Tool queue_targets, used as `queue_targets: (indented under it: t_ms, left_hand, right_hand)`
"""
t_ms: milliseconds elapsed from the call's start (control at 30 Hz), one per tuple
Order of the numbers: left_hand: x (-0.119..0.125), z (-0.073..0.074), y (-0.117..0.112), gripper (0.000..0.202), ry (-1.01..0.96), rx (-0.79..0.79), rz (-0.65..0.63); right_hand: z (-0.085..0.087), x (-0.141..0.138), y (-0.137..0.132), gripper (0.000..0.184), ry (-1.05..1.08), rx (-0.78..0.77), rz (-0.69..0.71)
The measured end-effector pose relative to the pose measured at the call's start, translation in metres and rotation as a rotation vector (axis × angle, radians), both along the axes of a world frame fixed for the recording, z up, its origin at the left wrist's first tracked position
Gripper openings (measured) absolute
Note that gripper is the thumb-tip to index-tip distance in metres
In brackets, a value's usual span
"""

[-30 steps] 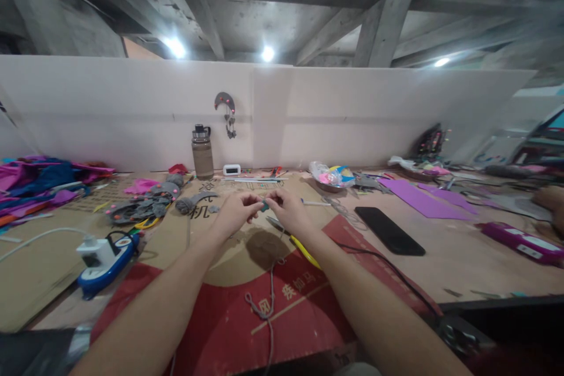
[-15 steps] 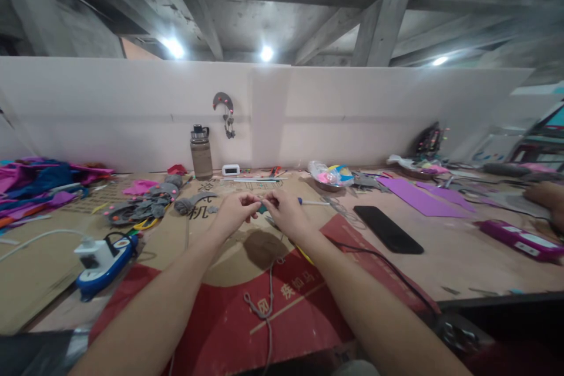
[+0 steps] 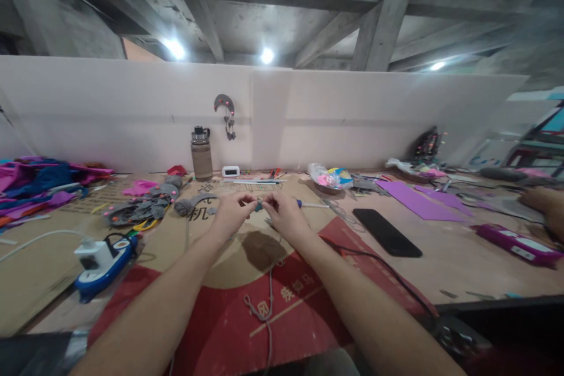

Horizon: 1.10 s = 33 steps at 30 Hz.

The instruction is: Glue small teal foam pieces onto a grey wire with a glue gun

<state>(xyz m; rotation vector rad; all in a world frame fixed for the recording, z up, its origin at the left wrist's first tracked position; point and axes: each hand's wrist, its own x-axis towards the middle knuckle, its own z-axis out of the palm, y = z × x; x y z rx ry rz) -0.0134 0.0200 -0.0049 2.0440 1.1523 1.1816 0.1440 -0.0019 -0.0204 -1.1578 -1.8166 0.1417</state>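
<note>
Both hands meet above the cardboard, pinching a small grey-green piece (image 3: 259,206) too small to identify. My left hand (image 3: 232,212) grips it from the left with thumb and fingertips. My right hand (image 3: 282,212) is closed on its other side, thumb and forefinger together. A grey cord (image 3: 268,320) with a loop in it runs over the red print below the hands; its upper end passes under my right hand. Left of my hands lies a grey felt crescent (image 3: 192,204).
Under my arms lies printed cardboard (image 3: 229,299). A blue power strip (image 3: 106,270), grey felt pieces (image 3: 145,205) and a bottle (image 3: 201,155) stand left. A phone (image 3: 386,232), purple sheets (image 3: 418,200) and a magenta device (image 3: 517,244) lie right, near another person's hand (image 3: 544,202).
My fingers have shifted slightly around the small piece, and more of it shows between them. At the far right, the other person's hand has moved a little. The view has shifted slightly.
</note>
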Motion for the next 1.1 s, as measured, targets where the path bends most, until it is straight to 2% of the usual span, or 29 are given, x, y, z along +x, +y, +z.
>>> queue_targets:
  t_ms: [200, 367, 467, 533, 600, 667, 700, 767, 833, 867, 1000, 1100]
  left_hand:
    - [0.003, -0.006, 0.0, 0.018, -0.013, -0.013, -0.06]
    - [-0.001, -0.008, 0.007, 0.022, -0.16, -0.102, -0.044]
    - [-0.006, -0.005, 0.013, 0.022, -0.374, -0.154, -0.018]
    - [-0.01, -0.003, 0.018, 0.02, -0.601, -0.206, -0.007]
    - [-0.015, 0.0, 0.024, 0.019, -0.867, -0.28, 0.013]
    - [-0.021, 0.003, 0.029, 0.015, -1.006, -0.329, 0.048]
    - [-0.024, 0.003, 0.032, 0.014, -1.042, -0.342, 0.064]
    - [-0.028, 0.003, 0.035, 0.014, -1.092, -0.34, 0.06]
    - [-0.029, 0.002, 0.035, 0.018, -1.069, -0.335, 0.041]
    - [-0.028, 0.001, 0.035, 0.02, -1.042, -0.329, 0.033]
    - [-0.021, -0.001, 0.029, 0.029, -0.9, -0.255, 0.019]
    - [-0.017, -0.002, 0.025, 0.031, -0.799, -0.182, 0.002]
  right_hand:
    - [0.004, -0.001, -0.002, 0.02, 0.013, -0.025, -0.011]
    - [0.002, -0.004, -0.004, 0.02, 0.005, -0.08, 0.071]
    - [0.004, -0.01, -0.012, 0.018, -0.066, -0.069, 0.243]
    - [0.008, -0.014, -0.019, 0.018, -0.148, -0.037, 0.38]
    - [0.014, -0.012, -0.022, 0.023, -0.187, -0.016, 0.439]
    - [0.017, -0.002, -0.018, 0.03, -0.131, -0.016, 0.338]
    - [0.017, 0.006, -0.012, 0.033, -0.079, -0.029, 0.228]
    - [0.013, 0.025, 0.002, 0.034, 0.002, -0.062, -0.079]
    - [0.002, 0.044, 0.018, 0.026, -0.026, -0.173, -0.333]
    - [-0.006, 0.052, 0.025, 0.022, -0.041, -0.253, -0.408]
    - [-0.036, 0.063, 0.041, 0.018, -0.046, -0.349, -0.386]
    - [-0.048, 0.063, 0.048, 0.016, -0.007, -0.356, -0.339]
